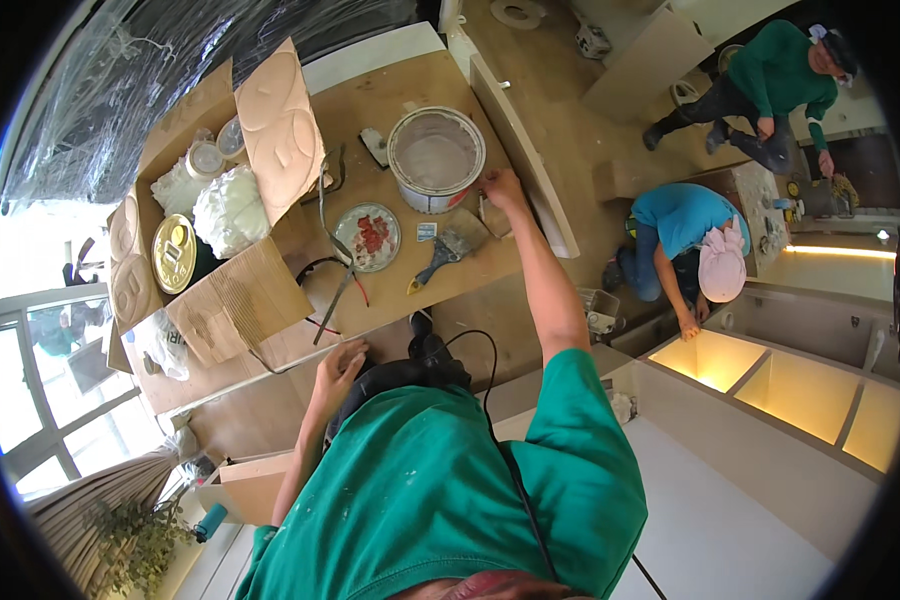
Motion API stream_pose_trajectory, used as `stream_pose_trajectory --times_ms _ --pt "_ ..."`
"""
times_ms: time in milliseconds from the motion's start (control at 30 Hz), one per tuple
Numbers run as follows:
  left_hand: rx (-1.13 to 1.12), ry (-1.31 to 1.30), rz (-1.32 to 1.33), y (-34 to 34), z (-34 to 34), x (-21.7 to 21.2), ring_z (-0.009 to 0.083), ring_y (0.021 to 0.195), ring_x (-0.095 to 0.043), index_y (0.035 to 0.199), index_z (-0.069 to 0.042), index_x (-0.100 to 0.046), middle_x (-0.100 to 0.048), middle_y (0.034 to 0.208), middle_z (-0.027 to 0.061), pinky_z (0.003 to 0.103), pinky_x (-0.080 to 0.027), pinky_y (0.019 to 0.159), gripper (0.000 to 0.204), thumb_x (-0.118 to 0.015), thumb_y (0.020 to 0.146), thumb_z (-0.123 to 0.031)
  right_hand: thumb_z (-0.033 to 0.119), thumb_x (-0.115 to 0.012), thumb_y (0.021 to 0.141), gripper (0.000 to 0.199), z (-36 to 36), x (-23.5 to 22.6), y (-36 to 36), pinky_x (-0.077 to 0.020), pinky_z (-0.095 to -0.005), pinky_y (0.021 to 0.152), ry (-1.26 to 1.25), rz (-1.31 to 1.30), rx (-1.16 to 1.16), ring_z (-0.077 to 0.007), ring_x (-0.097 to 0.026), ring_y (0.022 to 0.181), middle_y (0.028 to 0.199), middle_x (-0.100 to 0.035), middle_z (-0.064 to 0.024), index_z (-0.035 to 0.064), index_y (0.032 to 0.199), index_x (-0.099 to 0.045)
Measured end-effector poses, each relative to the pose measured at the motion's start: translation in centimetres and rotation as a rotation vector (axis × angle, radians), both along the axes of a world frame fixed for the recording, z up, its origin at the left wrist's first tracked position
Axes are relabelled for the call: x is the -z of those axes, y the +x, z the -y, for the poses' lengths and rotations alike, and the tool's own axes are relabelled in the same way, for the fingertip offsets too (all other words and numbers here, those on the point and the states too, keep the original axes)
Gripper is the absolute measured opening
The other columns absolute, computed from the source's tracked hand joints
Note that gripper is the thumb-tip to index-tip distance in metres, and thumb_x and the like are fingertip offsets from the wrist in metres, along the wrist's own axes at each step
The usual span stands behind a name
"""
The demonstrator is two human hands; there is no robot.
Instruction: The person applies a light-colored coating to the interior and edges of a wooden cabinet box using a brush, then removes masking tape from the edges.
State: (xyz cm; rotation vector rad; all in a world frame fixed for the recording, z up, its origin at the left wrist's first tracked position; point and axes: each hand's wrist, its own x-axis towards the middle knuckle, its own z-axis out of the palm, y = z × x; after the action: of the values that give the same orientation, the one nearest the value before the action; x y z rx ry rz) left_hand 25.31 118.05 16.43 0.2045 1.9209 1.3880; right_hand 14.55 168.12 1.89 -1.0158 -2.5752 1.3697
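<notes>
My right hand (503, 190) is closed, fingers bent together, just right of a paint bucket (436, 158) with greyish-white contents. What those fingers hold, if anything, I cannot make out; a thin pale strip shows below them. A wide flat paintbrush (454, 243) with a dark handle lies below the bucket. The round bucket lid (367, 237), smeared with red and white, lies to the left of the brush. My left hand (341, 366) hangs at the table's near edge, fingers loosely apart and holding nothing.
An open cardboard box (240, 320) with cans and white bundles stands left on the brown-topped table (410, 85). Dark straps (333, 265) trail beside it. A raised board (525, 155) edges the right side. One person in blue (685, 215) bends over lit shelves; another in green (778, 65) sits beyond.
</notes>
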Motion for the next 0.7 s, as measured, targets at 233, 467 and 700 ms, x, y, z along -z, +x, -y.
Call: stream_pose_trajectory --times_ms 233,467,700 --pt "0.208 0.218 0.193 -4.3 -12.1 3.5 0.0131 0.107 -0.064 0.126 0.003 -0.06 -0.07 0.115 0.008 0.029 -0.051 0.093 0.033 -0.059 0.104 -0.022 0.019 -0.071 0.079 0.02 1.1 -4.4 2.4 -0.0537 -0.0373 0.067 -0.025 -0.142 0.086 -0.0256 -0.071 0.071 0.075 -0.072 -0.0146 -0.0009 0.082 -0.07" --pt "0.336 0.214 0.097 -5.9 -22.5 9.9 0.0138 0.1 -0.067 0.121 0.001 -0.062 -0.071 0.111 0.0076 0.028 -0.055 0.082 0.029 -0.06 0.104 -0.022 0.016 -0.071 0.081 0.02 1.7 -6.4 6.0 -0.0552 -0.0374 0.071 0.104 -0.325 0.101 -0.0276 -0.071 0.074 0.078 -0.071 -0.0145 -0.0002 0.093 -0.065" --pt "-0.036 0.118 0.567 -7.2 -30.9 12.2 0.022 0.085 -0.072 0.111 0.004 -0.064 -0.072 0.098 0.0137 0.033 -0.06 0.072 0.027 -0.068 0.098 -0.02 0.008 -0.072 0.084 0.013 2.2 -5.3 7.8 -0.0523 -0.03 0.066 0.019 -0.536 0.215 -0.0141 -0.065 0.068 0.075 -0.068 -0.0078 0.0004 0.09 -0.064"
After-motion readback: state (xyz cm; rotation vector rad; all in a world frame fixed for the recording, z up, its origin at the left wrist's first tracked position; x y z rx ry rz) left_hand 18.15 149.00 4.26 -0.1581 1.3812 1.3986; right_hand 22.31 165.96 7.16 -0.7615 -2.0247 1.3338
